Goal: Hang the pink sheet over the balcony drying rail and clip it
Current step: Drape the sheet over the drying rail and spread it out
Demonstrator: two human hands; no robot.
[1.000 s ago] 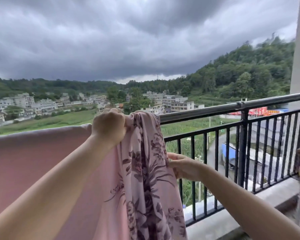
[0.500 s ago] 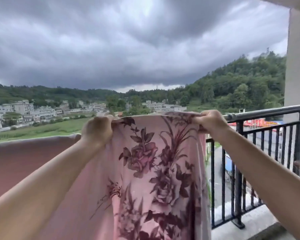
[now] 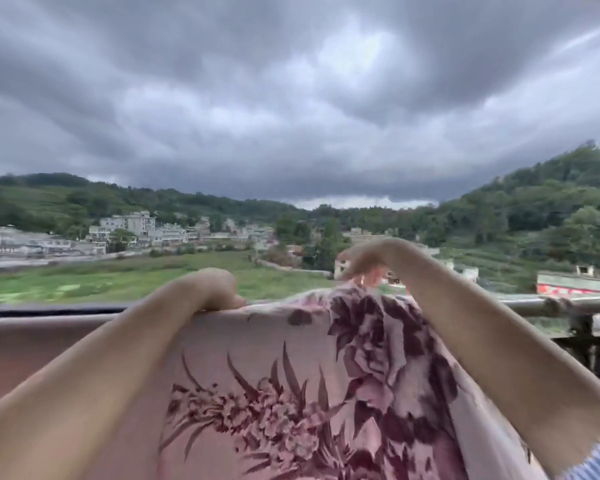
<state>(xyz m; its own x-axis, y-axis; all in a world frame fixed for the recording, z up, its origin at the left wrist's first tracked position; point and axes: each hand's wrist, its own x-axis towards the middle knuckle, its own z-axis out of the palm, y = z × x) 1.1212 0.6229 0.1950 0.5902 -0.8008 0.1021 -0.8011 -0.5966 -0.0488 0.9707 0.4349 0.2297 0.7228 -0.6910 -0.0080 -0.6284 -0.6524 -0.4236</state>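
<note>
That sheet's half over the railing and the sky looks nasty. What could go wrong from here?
1. No clip shows on the sheet. The right hand lifts its edge above the rail; a gust could pull it over the balcony.
2. Only the left hand presses it to the rail, so a slip might let it slide off.
3. Dark clouds suggest rain, which could wet it again.

Heavy grey storm clouds [image 3: 291, 98] fill the sky; wooded green hills [image 3: 551, 209] ring pale village buildings [image 3: 136, 226]; a green field [image 3: 118, 278] lies below, blurred.
</note>
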